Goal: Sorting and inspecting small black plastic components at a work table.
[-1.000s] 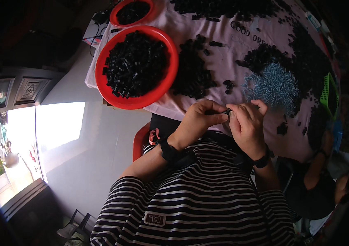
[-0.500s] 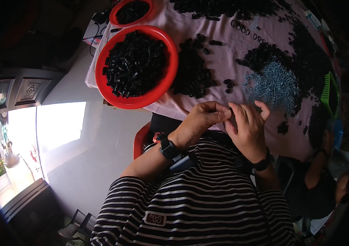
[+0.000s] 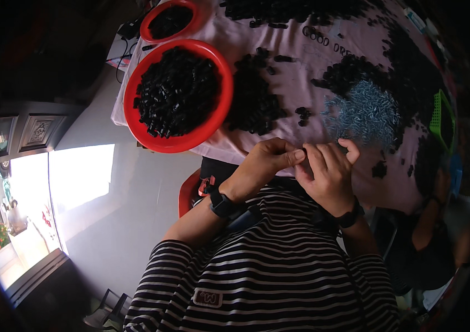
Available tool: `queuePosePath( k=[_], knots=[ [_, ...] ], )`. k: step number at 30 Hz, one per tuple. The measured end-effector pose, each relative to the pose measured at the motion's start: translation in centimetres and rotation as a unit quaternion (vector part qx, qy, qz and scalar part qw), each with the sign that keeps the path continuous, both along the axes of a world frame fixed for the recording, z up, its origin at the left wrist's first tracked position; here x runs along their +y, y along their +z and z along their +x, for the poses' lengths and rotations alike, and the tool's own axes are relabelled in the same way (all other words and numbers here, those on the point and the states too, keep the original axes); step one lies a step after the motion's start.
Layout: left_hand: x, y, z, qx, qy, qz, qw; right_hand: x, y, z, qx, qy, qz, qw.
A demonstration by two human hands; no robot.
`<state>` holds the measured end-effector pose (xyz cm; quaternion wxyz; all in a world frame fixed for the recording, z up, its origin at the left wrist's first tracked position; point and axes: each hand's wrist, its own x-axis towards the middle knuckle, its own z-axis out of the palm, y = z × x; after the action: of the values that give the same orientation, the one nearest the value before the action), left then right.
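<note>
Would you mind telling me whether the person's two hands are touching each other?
Touching. The head view shows the left hand fingertips pressed against the right hand fingers, no gap between them, just below the pile of blue screws.

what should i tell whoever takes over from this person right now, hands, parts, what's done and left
Left hand: fingers pinched together at the table edge, on a small black part too hidden to make out.
Right hand: fingers curled, meeting the left hand's fingertips at that same part.
Parts: large red bowl is heaped with small black pieces; a smaller red bowl behind it holds more. Loose black pieces lie in piles on the pink cloth, with a heap of blue-grey metal bits by the right hand.
Done: many pieces sit in the bowls.
Left: large piles remain on the cloth.
</note>
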<state>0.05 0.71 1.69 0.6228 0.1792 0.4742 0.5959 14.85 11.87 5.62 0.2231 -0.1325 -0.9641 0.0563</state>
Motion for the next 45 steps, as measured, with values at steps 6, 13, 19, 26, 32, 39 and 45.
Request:
queuePosePath(
  k=[6, 13, 19, 26, 32, 39, 45],
  knots=[
    [-0.3, -0.4, 0.1, -0.001, -0.019, -0.023, 1.000, -0.3, -0.2, 0.2, 0.002, 0.013, -0.011, 1.000],
    [0.1, -0.2, 0.5, -0.061, -0.018, -0.068, 0.996, 0.0, -0.3, 0.9, -0.036, 0.020, -0.063, 0.997],
    [-0.2, -0.6, 0.6, -0.034, 0.014, -0.053, 0.998, 7.5, -3.4, 2.0, 0.017, -0.107, -0.223, 0.969],
    [-0.4, -0.6, 0.5, -0.033, 0.001, 0.015, 0.999, 11.3, -7.2, 0.8, -0.007, -0.190, 0.059, 0.980],
    [-0.8, -0.9, 0.0, -0.084, -0.003, 0.065, 0.994, 11.8, -8.6, 0.5, -0.012, -0.206, 0.060, 0.977],
    [-0.8, -2.3, -0.2, -0.201, 0.045, 0.105, 0.973, 11.2, -7.5, 0.0, 0.002, -0.224, 0.079, 0.971],
    [-1.5, -1.1, -1.6, -0.202, 0.031, 0.086, 0.975, 9.2, -5.4, 0.7, 0.037, -0.181, 0.029, 0.982]
  ],
)
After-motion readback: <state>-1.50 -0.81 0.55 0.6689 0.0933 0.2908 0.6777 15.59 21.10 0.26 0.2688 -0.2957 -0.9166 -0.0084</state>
